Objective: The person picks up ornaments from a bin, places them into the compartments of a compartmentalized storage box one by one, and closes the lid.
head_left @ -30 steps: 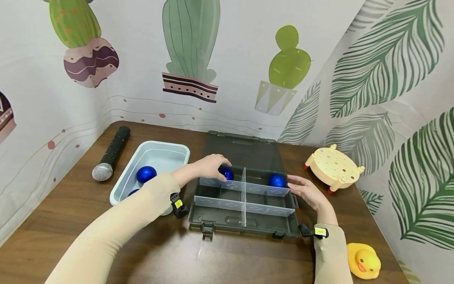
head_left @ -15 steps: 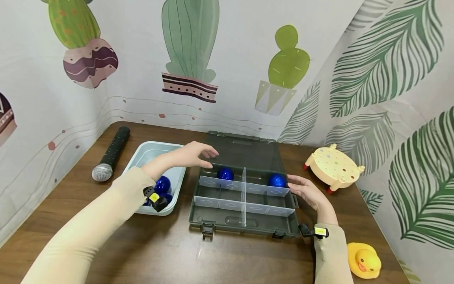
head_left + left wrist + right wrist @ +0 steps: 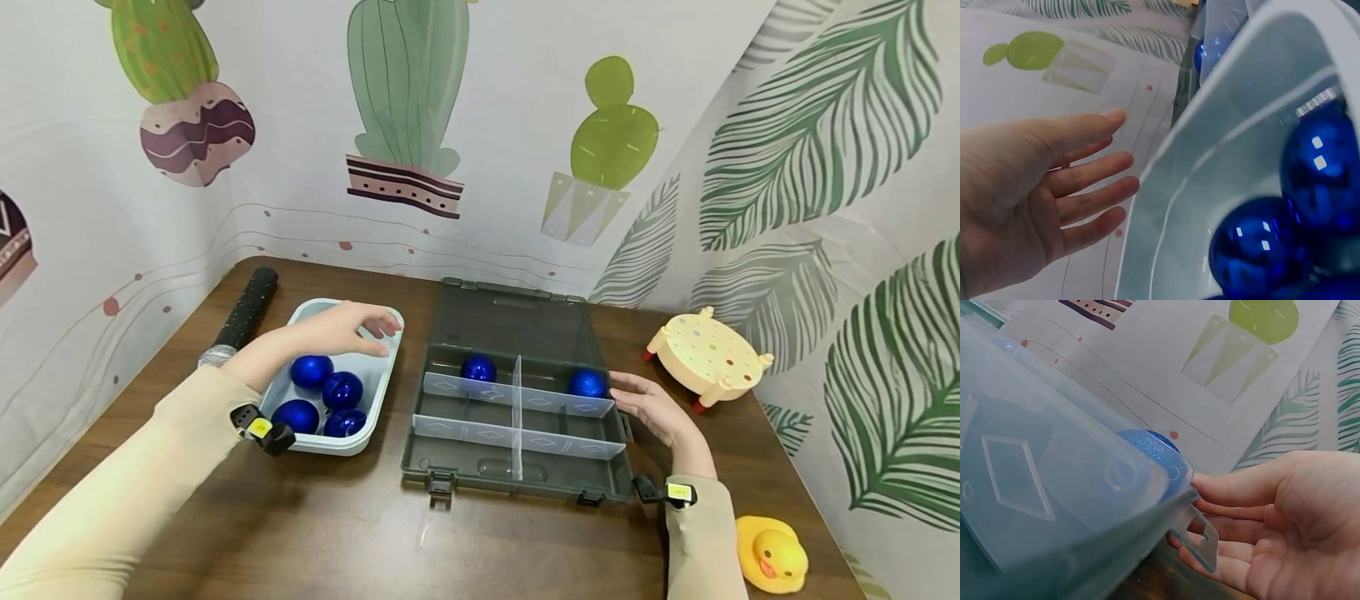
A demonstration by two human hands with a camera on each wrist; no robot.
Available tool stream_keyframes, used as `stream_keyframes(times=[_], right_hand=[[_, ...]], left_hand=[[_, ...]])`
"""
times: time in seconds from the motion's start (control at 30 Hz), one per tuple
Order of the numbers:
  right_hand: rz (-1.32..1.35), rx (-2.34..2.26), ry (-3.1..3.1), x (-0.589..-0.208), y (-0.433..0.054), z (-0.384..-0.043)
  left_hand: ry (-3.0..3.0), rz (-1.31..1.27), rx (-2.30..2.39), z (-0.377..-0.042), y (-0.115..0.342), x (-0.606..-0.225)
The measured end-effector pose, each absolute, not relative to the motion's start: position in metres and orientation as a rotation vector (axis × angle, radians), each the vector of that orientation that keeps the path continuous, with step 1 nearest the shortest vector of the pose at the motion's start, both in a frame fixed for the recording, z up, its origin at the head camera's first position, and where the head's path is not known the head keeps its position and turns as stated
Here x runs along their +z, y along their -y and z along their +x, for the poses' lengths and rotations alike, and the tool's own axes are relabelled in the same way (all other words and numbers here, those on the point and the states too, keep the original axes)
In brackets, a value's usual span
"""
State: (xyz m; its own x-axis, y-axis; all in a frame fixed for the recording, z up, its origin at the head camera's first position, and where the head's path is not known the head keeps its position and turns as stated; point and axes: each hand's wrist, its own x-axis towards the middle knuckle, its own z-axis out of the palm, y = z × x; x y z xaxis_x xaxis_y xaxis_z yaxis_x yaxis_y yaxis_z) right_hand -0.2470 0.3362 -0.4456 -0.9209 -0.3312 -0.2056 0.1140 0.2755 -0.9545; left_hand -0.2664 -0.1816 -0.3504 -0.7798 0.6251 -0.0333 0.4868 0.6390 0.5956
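My left hand (image 3: 341, 329) hovers over the light blue plastic tray (image 3: 386, 392), fingers loosely spread and holding nothing. Several blue baubles (image 3: 342, 390) lie in that tray, some shiny, some matt. To its right sits a dark translucent compartment box (image 3: 457, 454), lid laid back, with pale dividers (image 3: 555, 402). One shiny blue bauble (image 3: 478, 367) rests in the far left compartment, a glittery blue bauble (image 3: 588, 383) in the far right one. My right hand (image 3: 660, 414) touches the box's right side wall, its thumb near the rim corner and its fingers by a side latch (image 3: 1200, 540).
A black microphone (image 3: 247, 308) lies left of the tray, partly behind my left forearm. A cream toy stool (image 3: 705, 354) with red-tipped legs stands at the back right. A yellow rubber duck (image 3: 772, 554) sits at the front right. A printed cloth hangs behind the table.
My left hand has let go of the shiny bauble in the far left compartment, then moved left from the box to over the tray. The right hand has stayed at the box's side.
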Motion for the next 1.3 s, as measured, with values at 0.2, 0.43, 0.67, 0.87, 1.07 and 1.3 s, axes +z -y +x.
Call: stream_keyframes(times=[0.2, 0.43, 0.67, 0.87, 1.07, 1.3], right_hand=[[-0.197, -1.683, -2.187, -0.446, -0.336, -0.247], [-0.189, -1.683, -2.192, -0.445, -0.337, -0.245], [-0.185, -1.684, -2.185, -0.446, -0.337, -0.247], [-0.184, -1.69, -2.184, -0.447, -0.336, -0.247], [-0.184, -1.692, -2.182, -0.446, -0.336, -0.247], [-0.178, -1.69, -2.182, -0.446, -0.337, -0.247]], left_hand=[[-2.592, 0.887, 0.763, -0.261, 0.202, -0.352], [-2.505, 0.878, 0.645, -0.26, 0.213, -0.356], [-2.357, 0.859, 0.629, -0.262, 0.213, -0.364], [-2.238, 0.829, 0.583, -0.265, 0.21, -0.366], [-2.217, 0.88, 0.483, -0.268, 0.205, -0.371], [-2.265, 0.949, 0.279, -0.269, 0.199, -0.375]])
